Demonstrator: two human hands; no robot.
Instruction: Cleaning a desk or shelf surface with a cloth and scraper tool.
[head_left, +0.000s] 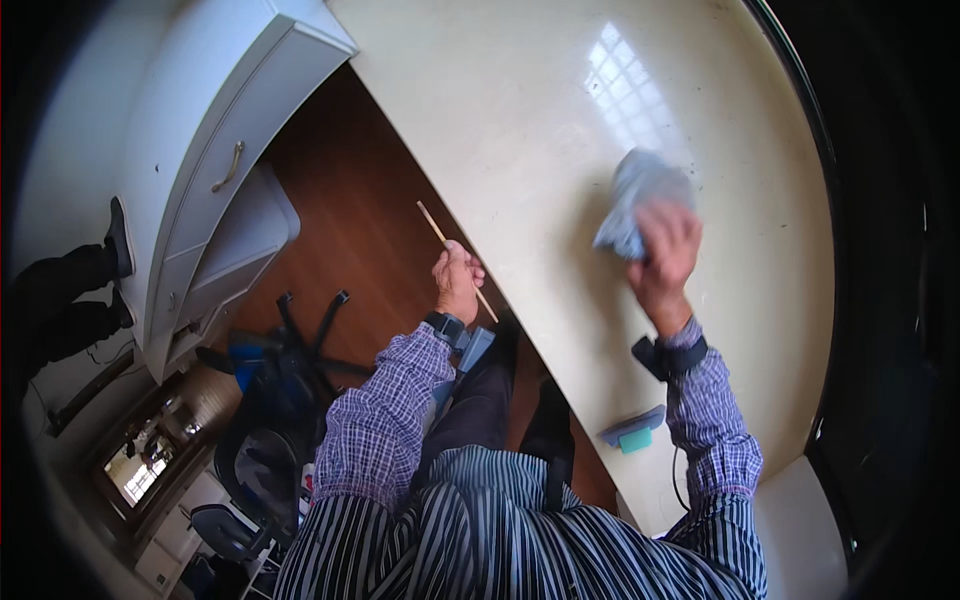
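My right hand (664, 251) presses a crumpled grey-blue cloth (637, 199) against the glossy cream tabletop (525, 150); hand and cloth are slightly blurred. My left hand (457, 277) is closed around a thin wooden stick (431, 219) beside the table's edge, above the floor. The stick sticks out at both ends of the fist. Near my right forearm, a grey pad or cloth (630, 426) lies on the tabletop with a small green sponge-like block (636, 440) against it.
A white cabinet with drawers (202, 172) stands at the upper left. A black office chair (262, 450) is at the lower left on the wooden floor (337, 195). Another person's legs (71, 277) show at the far left. A dark cable (677, 480) hangs near my right sleeve.
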